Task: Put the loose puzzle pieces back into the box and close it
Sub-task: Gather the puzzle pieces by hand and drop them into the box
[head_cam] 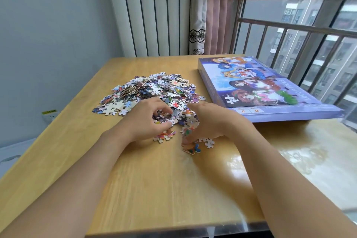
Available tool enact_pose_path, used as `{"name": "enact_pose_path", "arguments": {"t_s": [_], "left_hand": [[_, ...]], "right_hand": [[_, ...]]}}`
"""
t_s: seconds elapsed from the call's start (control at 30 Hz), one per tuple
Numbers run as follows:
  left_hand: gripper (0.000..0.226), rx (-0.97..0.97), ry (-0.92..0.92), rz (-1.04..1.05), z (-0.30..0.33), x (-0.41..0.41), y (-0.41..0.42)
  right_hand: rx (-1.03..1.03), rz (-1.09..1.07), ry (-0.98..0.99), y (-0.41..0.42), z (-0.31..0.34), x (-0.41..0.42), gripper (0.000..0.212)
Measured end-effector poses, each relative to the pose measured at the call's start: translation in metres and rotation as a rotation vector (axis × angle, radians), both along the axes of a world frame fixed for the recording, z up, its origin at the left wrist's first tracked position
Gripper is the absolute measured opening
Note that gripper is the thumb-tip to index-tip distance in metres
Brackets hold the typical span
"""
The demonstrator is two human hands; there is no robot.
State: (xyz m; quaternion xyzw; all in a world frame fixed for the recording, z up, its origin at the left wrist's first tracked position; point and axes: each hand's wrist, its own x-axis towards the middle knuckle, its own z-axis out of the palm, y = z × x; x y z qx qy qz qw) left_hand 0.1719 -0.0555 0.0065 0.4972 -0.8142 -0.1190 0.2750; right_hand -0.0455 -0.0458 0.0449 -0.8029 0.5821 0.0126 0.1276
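A heap of loose puzzle pieces lies on the wooden table, left of a flat purple puzzle box with its lid on. My left hand curls its fingers and thumb around a clump of pieces at the heap's near edge. My right hand stands on its edge beside it, fingers curved against pieces and its thumb pressing pieces near the table. A few stray pieces lie just in front of my right hand.
The box overhangs the table's right edge next to a railed window. A curtain hangs behind the table's far edge. A wall socket sits low at the left.
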Motion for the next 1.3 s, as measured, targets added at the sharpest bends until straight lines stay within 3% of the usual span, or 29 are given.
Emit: {"name": "enact_pose_path", "arguments": {"t_s": [0.2, 0.5, 0.7, 0.83, 1.07, 1.17, 1.23, 1.3], "left_hand": [[0.027, 0.013, -0.009, -0.002, -0.001, 0.0, -0.002], [0.018, -0.015, 0.101, 0.054, 0.0, 0.0, -0.002], [0.014, -0.041, 0.141, 0.054, 0.001, 0.0, -0.003], [0.009, -0.091, 0.209, 0.082, 0.003, -0.001, -0.003], [0.011, -0.068, 0.369, 0.121, 0.008, -0.011, 0.003], [0.012, -0.01, 0.409, 0.088, 0.013, -0.027, 0.004], [0.02, 0.019, 0.339, 0.025, 0.019, -0.044, 0.004], [0.039, 0.009, 0.188, -0.064, 0.025, -0.067, 0.005]], "right_hand": [[-0.042, 0.033, -0.172, -0.009, -0.002, 0.002, 0.088], [-0.116, 0.027, -0.249, -0.014, -0.005, 0.006, 0.051], [-0.179, 0.023, -0.353, -0.014, -0.004, 0.004, 0.039], [-0.237, -0.064, -0.508, -0.013, -0.003, 0.003, 0.011], [-0.118, -0.261, -0.929, 0.001, 0.02, -0.007, 0.015], [-0.022, -0.351, -1.068, 0.001, 0.033, -0.026, 0.035], [0.09, -0.416, -1.166, -0.001, 0.043, -0.043, 0.046], [0.139, -0.463, -1.234, 0.0, 0.053, -0.059, 0.029]]}}
